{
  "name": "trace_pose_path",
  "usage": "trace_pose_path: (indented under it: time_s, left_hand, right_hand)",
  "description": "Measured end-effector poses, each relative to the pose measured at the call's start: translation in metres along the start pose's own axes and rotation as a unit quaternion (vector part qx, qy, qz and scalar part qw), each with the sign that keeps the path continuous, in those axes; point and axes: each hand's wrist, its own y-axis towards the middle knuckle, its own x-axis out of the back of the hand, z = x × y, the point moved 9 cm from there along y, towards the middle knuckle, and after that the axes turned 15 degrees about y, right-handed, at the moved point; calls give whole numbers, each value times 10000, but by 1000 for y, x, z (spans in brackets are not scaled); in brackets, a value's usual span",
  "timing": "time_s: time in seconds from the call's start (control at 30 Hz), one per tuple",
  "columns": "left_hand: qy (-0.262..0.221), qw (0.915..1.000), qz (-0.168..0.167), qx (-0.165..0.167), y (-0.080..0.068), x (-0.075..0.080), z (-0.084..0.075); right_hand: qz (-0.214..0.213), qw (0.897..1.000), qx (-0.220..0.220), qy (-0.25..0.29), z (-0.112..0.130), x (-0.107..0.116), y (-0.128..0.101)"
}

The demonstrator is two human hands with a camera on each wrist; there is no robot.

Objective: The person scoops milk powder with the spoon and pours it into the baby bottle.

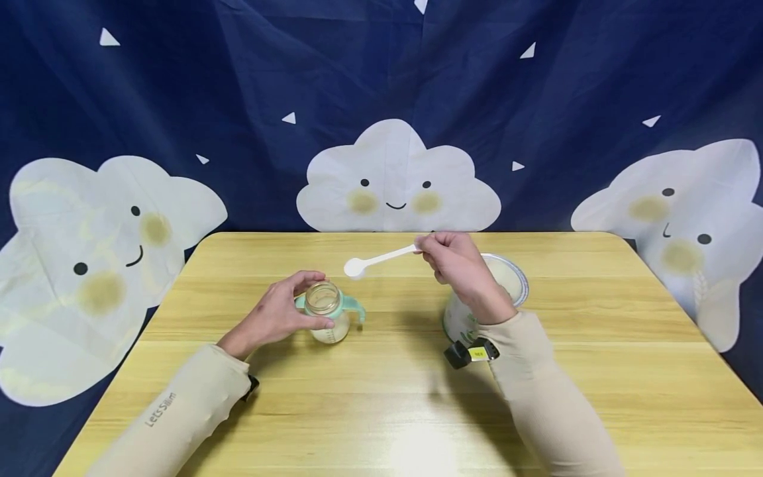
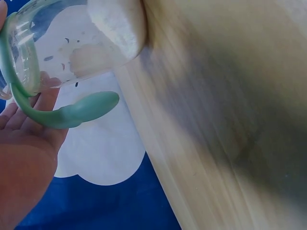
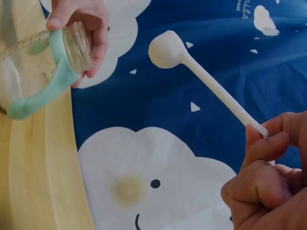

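At centre frame, our left hand [image 1: 277,317] grips the clear glass baby bottle with mint-green handles [image 1: 328,311] on the wooden table [image 1: 596,344]. Just right, our right hand [image 1: 459,262] pinches a long white plastic scoop [image 1: 378,259], above the bottle's upper right.

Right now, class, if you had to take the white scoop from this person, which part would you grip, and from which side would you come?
Probably the bare middle of the white scoop handle, coming from above. The right hand pinches the handle's far end between fingertips, and the bowl end, heaped with powder, hangs level near the open baby bottle that the left hand holds. Gripping mid-handle keeps the bowl level.
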Motion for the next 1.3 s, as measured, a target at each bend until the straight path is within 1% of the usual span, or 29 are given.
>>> trace_pose_path:
  time_s: [0.17, 0.33, 0.5, 0.7, 0.93, 1.13, 1.3]
  left_hand:
    - [-70, 9999, -14, 88, -1, -1, 3]
    - [-60, 9998, -124, 119, -2, -1, 5]
    - [-188, 9996, -182, 135, -3, -2, 7]
    - [-232, 9994, -220, 157, -4, -5, 11]
    - [-618, 9978, -216, 57, -4, -8, 14]
    - [-774, 9968, -202, 57, -4, -10, 15]
    - [-751, 9969, -211, 46, -3, -9, 14]
  right_hand:
    - [87, 10000, -43, 1, -3, -10, 1]
    - [66, 9999, -133, 51, -8, -18, 2]
    - [33, 9998, -216, -25, -15, -24, 4]
    - [43, 9995, -287, -76, -23, -28, 5]
    - [95, 9991, -357, -201, -35, -32, 6]
    - [174, 9988, -240, -378, -42, -37, 5]
    - [196, 9978, -90, -624, -46, -41, 5]
